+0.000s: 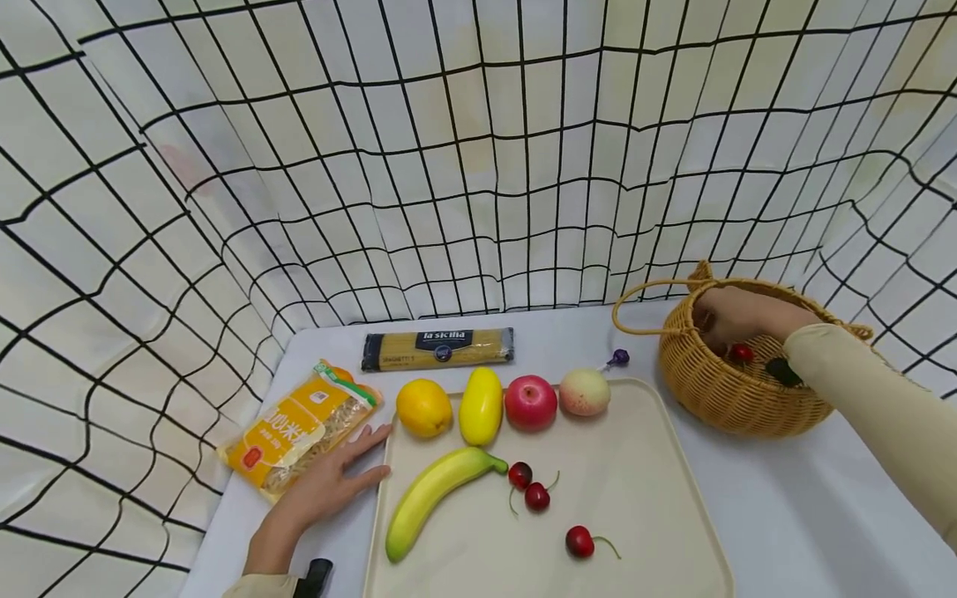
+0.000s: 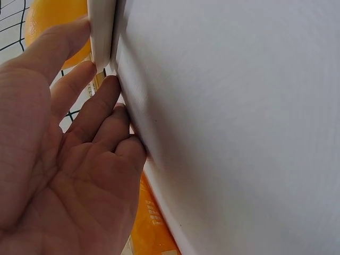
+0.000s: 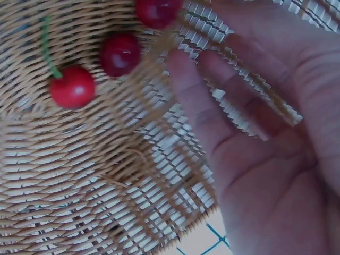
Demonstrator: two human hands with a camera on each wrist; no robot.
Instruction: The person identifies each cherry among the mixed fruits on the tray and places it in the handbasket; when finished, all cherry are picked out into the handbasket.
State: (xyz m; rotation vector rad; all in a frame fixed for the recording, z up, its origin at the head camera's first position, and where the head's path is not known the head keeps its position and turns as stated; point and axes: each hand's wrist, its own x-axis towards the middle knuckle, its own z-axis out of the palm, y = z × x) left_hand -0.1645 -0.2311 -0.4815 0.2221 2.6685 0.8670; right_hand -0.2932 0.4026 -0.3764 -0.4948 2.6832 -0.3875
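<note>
My right hand [image 1: 736, 314] reaches inside the wicker basket [image 1: 728, 407] at the right. In the right wrist view its fingers [image 3: 196, 101] are extended, with nothing seen held between them. Beside them in the basket lie a bright red cherry [image 3: 73, 87] with a green stem, a darker cherry [image 3: 120, 54] and another cherry [image 3: 158, 10] at the top edge. My left hand [image 1: 329, 482] rests at the left edge of the beige tray [image 1: 643, 473], fingers spread. In the left wrist view, its thumb and index fingertip touch the tray's rim [image 2: 101, 37].
On the tray are a banana [image 1: 437, 497], three cherries [image 1: 537, 497], an orange [image 1: 424, 408], a yellow oval fruit [image 1: 481, 407], a red apple [image 1: 531, 403] and a pale peach [image 1: 585, 392]. Spaghetti [image 1: 441, 349], a yellow food bag [image 1: 299, 428] and a purple lollipop [image 1: 618, 358] lie around it.
</note>
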